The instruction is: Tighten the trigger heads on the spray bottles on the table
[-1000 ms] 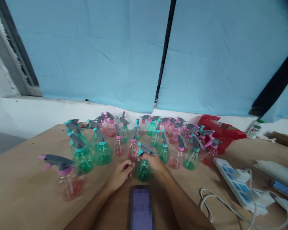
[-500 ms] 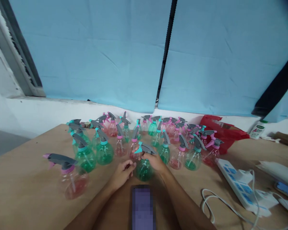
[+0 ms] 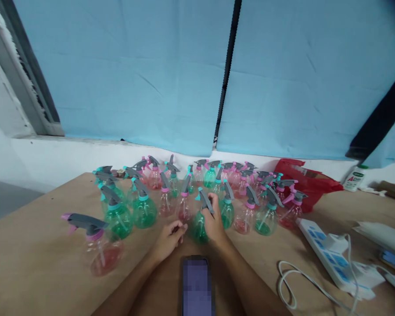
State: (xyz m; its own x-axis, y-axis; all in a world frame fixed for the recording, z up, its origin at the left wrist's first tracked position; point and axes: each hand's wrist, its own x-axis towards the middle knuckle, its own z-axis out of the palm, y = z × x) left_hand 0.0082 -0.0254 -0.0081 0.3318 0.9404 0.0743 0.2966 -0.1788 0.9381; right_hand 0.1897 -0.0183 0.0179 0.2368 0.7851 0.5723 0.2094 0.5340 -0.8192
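Observation:
My right hand (image 3: 213, 224) is wrapped round a green spray bottle (image 3: 198, 228) with a grey trigger head, holding it upright at the front of a crowd of bottles. My left hand (image 3: 169, 239) lies just left of it on the wooden table (image 3: 36, 263), fingers loosely curled with nothing in them. Several green and pink spray bottles (image 3: 145, 208) stand in rows behind. One pink spray bottle (image 3: 98, 245) stands apart at the left front.
A phone (image 3: 197, 285) lies between my forearms. At the right lie a white power strip (image 3: 329, 252) with cables, a red plastic bag (image 3: 303, 180) and a small white bottle (image 3: 353, 177). Blue curtains hang behind the table.
My right hand has pushed the green bottle a little away from me and turned its head, so the nozzle now points back instead of left. My left hand has hardly moved.

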